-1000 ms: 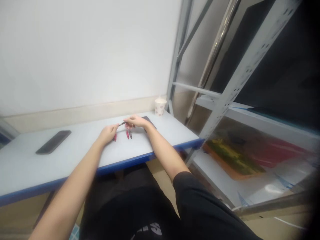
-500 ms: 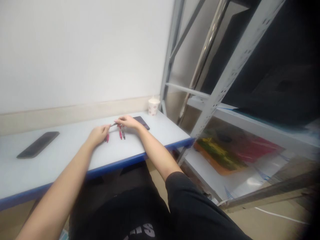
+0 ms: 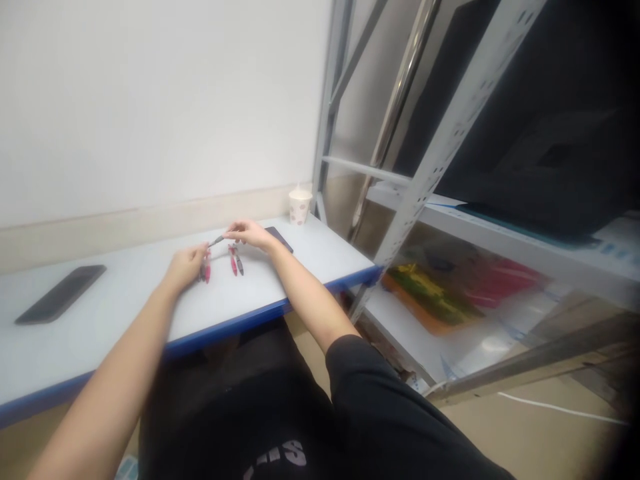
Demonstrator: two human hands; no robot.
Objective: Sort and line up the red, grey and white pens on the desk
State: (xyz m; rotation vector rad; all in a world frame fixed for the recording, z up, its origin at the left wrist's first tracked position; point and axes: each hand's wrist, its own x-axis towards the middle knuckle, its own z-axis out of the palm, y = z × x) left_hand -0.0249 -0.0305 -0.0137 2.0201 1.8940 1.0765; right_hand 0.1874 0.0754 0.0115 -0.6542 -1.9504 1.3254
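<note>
My left hand (image 3: 187,265) and my right hand (image 3: 247,233) are raised slightly over the white table (image 3: 225,303), a short way apart. Between them is a thin dark pen (image 3: 216,241); its right end is pinched in my right fingers and its left end meets my left fingertips. Under my right hand lie a red pen (image 3: 233,261) and a black pen (image 3: 240,262), side by side. Another red pen (image 3: 208,267) lies beside my left fingers, with a dark one partly hidden next to it.
A dark phone (image 3: 61,294) lies at the table's left. Behind my right hand is a dark flat device (image 3: 280,239). A spotted paper cup (image 3: 300,207) stands at the back right corner, next to a metal shelf frame (image 3: 430,167).
The camera view has shifted a little. The pen between my hands shows more of its length, and a gap has opened between the fingertips. More of the pens by my left hand shows.
</note>
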